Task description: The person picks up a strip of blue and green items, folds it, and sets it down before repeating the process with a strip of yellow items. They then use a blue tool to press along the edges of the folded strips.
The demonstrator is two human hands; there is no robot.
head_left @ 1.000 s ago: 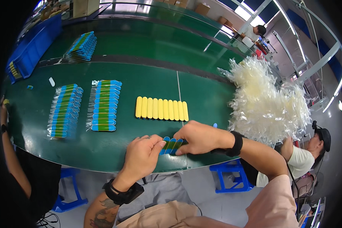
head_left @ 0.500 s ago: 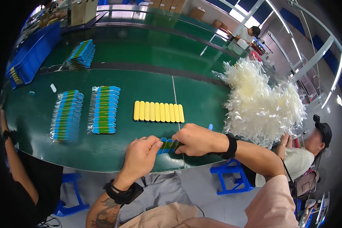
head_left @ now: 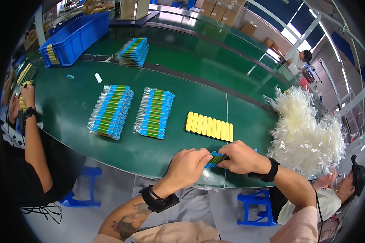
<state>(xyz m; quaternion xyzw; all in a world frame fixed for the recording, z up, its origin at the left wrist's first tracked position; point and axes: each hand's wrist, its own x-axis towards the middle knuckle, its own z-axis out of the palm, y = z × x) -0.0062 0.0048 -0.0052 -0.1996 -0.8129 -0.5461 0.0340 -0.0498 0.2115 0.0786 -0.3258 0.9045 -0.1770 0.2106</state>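
My left hand point(head_left: 187, 165) and my right hand point(head_left: 242, 158) meet at the near edge of the green table point(head_left: 158, 150), both gripping a small stack of blue-and-green wrapped packets point(head_left: 214, 160) between them. Just beyond my hands lies a row of several bare yellow sticks point(head_left: 209, 126), side by side. Further left on the table sit two fanned rows of wrapped packets point(head_left: 154, 113), the other row of packets point(head_left: 111, 111) beside it. A large heap of clear plastic wrappers point(head_left: 306, 133) rises to the right of my right hand.
A co-worker's arm and hands point(head_left: 23, 106) work at the left edge. Another person point(head_left: 342, 193) sits low at the right. A blue bin point(head_left: 75, 37) and a third stack of packets point(head_left: 133, 52) stand at the back. Blue stools point(head_left: 257, 206) are under the table.
My hands stay together on the packet stack at the table's near edge. The view has shifted slightly; the stack looks more closed up between my fingers.
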